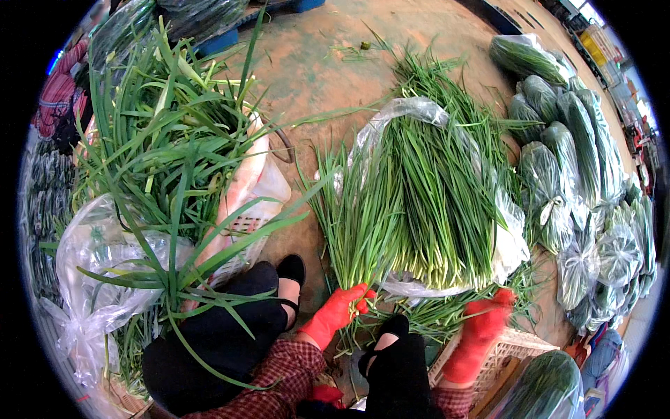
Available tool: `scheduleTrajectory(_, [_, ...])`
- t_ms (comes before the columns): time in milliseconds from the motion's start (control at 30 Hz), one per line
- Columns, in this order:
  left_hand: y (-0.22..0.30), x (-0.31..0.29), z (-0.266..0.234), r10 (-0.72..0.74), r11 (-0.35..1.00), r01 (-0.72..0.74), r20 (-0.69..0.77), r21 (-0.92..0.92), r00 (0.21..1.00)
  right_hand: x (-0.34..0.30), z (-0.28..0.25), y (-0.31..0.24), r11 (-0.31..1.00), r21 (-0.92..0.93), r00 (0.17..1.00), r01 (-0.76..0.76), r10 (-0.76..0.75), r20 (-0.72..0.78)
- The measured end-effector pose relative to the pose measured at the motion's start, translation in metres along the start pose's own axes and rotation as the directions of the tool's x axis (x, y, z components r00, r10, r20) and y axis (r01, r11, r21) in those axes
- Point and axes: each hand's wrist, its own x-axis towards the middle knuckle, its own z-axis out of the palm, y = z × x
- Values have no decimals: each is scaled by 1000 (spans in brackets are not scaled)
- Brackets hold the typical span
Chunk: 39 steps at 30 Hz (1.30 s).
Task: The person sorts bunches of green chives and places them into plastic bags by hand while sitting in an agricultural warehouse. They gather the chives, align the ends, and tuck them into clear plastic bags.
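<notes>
Long green stalks [440, 202], one broad bundle: we find them at the centre of the frame, pale ends toward the lower edge, leaf tips toward the top. Clear plastic sheet [513, 244]: beneath the bundle, its crumpled margin showing above, to the right and below.

Held bunch [352, 241], similar stalks: left of centre, fanned upward alongside the bundle. Left hand [336, 314], red glove, below centre: we note its grip closed around the lower ends of the held bunch. Right hand [481, 327], red glove, blurred, lower right of centre: near the lower right margin of the sheet; we cannot tell whether its grip is clenched or released.

Loose stalks [436, 315]: strewn on the floor [335, 84] below the sheet.

White crate [246, 225], left, with lattice side: bears a tangled heap of broader leaves [167, 146], several long blades drooping over our dark-clothed left leg. Clear plastic bag [105, 244], lower left: crumpled, against the heap.

Bagged bundles [579, 140], right: green stalks in clear bags, piled from upper right downward. Pale slatted crate [514, 343], lower right: just beside our right hand. Single bagged bundle [548, 384]: lower right edge.
</notes>
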Motion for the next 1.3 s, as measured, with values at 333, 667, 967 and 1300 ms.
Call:
scheduleTrajectory(333, [48, -28, 41, 232, 955, -121, 424, -272, 876, -15, 22, 61, 805, -452, 921, -385, 370, -125])
scheduleTrajectory(667, [64, -2, 41, 315, 923, -274, 121, -268, 941, 68, 24, 143, -57, -987, 977, 151, 161, 140])
scheduleTrajectory(967, [61, -6, 23, 269, 925, -265, -23, -272, 963, 114, 32, 164, -453, -873, 979, 182, 171, 116])
scheduleTrajectory(1300, [61, -1, 25, 350, 909, -326, 48, -260, 936, 72, 26, 152, -23, -983, 927, -183, 328, -180])
